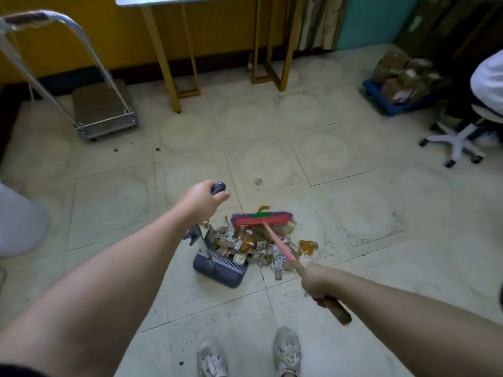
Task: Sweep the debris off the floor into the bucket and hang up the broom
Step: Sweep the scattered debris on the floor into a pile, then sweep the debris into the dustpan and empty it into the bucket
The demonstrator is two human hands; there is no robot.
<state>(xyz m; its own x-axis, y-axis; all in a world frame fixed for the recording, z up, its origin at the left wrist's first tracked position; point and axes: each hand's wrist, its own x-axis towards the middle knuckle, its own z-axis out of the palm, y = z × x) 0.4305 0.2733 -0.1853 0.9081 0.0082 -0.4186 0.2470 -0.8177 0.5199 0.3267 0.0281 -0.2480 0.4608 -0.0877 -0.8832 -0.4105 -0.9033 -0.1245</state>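
A pile of torn cardboard and paper debris [253, 244] lies on the tiled floor in the middle of the view. A broom with a red and purple head [261, 218] rests at the pile's far side; its pink stick runs back to a brown grip in my right hand [317, 281]. A dark blue long-handled dustpan [221, 269] stands at the pile's near left edge, with some debris in its mouth. My left hand [201, 200] grips the top of the dustpan's handle.
A platform trolley [103, 112] stands at the back left. Yellow table legs [174, 63] rise at the back centre. Boxes on a blue pallet [400, 83] and a white swivel chair base [457, 142] with a seated person are at the right. My shoes [287, 349] are at the bottom.
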